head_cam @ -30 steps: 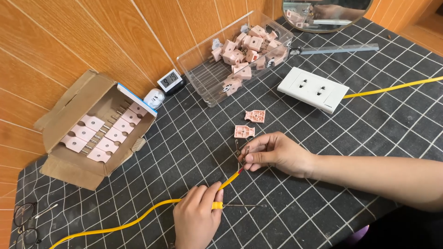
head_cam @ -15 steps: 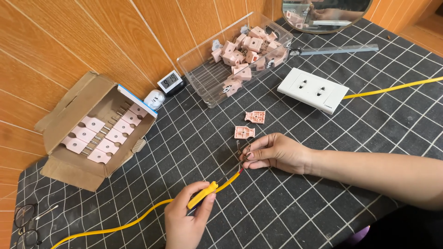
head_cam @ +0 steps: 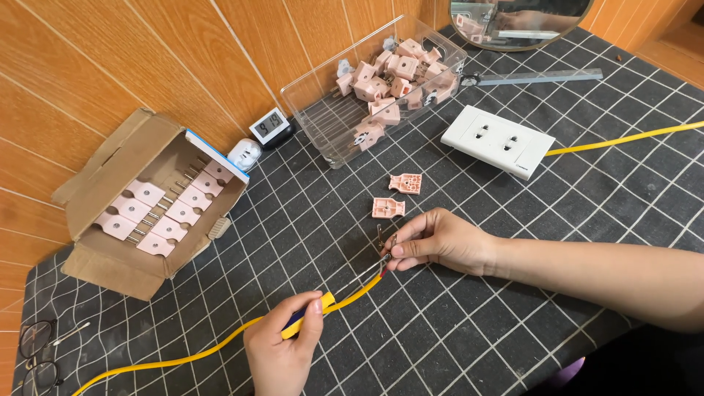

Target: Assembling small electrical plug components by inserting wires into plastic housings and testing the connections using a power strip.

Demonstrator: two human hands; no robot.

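Holding the yellow cable (head_cam: pixel 220 343) at both ends of the work zone: your left hand (head_cam: pixel 282 348) has its grip closed round a yellow-and-blue-handled screwdriver (head_cam: pixel 312 315) lying along the cable, and your right hand (head_cam: pixel 440 240) has its grip pinched tight on the stripped cable end and the metal prongs (head_cam: pixel 386 242) there.

Progress, as I read it: cable end is stripped, wires bare, prongs at the wire tips. Whether any screw is tightened I cannot tell. Shell halves not yet on, so closing the plug is left.

Counts, largest first:
- 1 counter (head_cam: pixel 513 323), black grid mat, under both grips.
- 1 cardboard box (head_cam: pixel 117 213), far left of your left grip, about 7 pink plugs inside.
- 1 clear bin (head_cam: pixel 323 121), beyond your right grip, a heap of pink plugs, too jumbled to count.
- 1 white double socket (head_cam: pixel 499 141), beyond and right of your right grip, a second yellow cable leaving it.
- 2 pink shell halves (head_cam: pixel 396 195), just beyond your right grip.
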